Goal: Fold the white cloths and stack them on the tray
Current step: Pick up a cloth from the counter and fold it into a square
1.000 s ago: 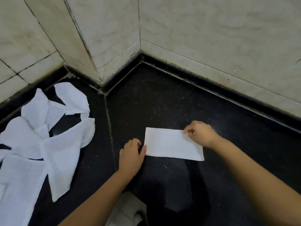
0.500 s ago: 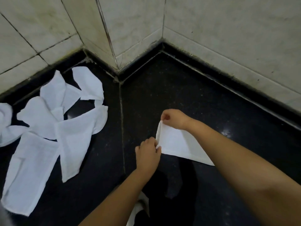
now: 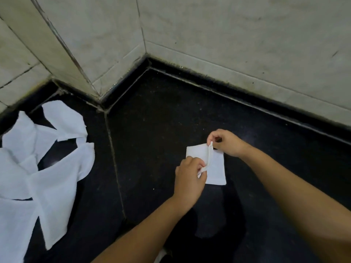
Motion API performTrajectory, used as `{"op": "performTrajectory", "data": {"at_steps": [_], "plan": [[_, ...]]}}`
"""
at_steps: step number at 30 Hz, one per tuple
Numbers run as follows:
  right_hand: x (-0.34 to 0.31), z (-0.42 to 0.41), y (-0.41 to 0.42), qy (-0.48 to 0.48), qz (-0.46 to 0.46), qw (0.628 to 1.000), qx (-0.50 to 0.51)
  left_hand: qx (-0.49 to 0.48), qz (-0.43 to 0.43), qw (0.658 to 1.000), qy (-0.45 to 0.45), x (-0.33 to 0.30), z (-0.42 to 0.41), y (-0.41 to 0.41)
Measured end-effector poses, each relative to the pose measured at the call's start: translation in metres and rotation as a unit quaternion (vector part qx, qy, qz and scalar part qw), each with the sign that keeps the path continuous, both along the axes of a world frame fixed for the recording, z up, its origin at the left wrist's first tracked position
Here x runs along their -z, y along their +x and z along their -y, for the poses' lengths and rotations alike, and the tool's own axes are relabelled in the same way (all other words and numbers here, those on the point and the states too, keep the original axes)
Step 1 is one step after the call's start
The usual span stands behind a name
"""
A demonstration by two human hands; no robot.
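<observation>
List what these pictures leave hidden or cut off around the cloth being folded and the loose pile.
1. Tray: nowhere in the head view, so its place cannot be told.
2. Pile of unfolded cloths: cut off by the left edge; the count is unclear.
3. Folded cloth: its near left corner is covered by the left hand; the right hand pinches the raised edge.
4. White thing at the bottom edge: too cropped to identify.

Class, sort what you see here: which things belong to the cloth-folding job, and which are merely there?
Part of the job:
white cloth being folded, pinched by left hand and right hand
pile of unfolded white cloths

Merely there:
black floor
tiled wall

No tray shows.
</observation>
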State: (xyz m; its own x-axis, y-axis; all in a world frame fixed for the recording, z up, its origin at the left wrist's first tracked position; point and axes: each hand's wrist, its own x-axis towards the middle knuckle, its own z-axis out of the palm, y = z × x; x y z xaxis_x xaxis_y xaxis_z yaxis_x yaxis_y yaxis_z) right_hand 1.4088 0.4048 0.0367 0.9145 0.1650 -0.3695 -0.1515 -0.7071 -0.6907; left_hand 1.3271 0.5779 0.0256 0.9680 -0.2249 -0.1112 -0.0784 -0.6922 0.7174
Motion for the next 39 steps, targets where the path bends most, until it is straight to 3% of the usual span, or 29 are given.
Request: {"op": "performTrajectory", "data": {"at_steps": [5, 10, 19, 24, 27, 29, 31, 34, 39], "plan": [[0.022, 0.021, -0.016, -0.041, -0.006, 0.999, 0.033, 0.109, 0.042, 0.991, 0.062, 0.019, 0.025, 0.001], [0.035, 0.019, -0.023, -0.075, 0.027, 0.996, 0.041, 0.179, 0.009, 0.979, 0.094, 0.034, 0.036, -0.001], [0.03, 0.021, -0.039, -0.052, 0.07, 0.989, 0.119, 0.182, 0.031, 0.983, 0.019, 0.032, 0.04, -0.006], [0.032, 0.023, -0.049, -0.06, 0.034, 0.986, 0.151, 0.231, -0.004, 0.971, 0.059, 0.029, 0.042, -0.009], [0.029, 0.025, -0.054, -0.06, 0.039, 0.974, 0.214, 0.151, 0.029, 0.988, 0.03, 0.024, 0.021, 0.0], [0.027, 0.023, -0.057, -0.065, -0.025, 0.965, 0.252, 0.033, 0.035, 0.998, 0.046, 0.025, 0.005, 0.015], [0.029, 0.016, -0.061, -0.096, -0.092, 0.961, 0.243, -0.046, -0.02, 0.994, 0.094, 0.029, -0.005, 0.029], [0.033, -0.001, -0.063, -0.128, -0.109, 0.957, 0.237, -0.033, -0.099, 0.98, 0.171, 0.035, 0.001, 0.039], [0.036, -0.014, -0.062, -0.184, -0.083, 0.948, 0.247, -0.006, -0.089, 0.976, 0.197, 0.037, 0.009, 0.043]]}}
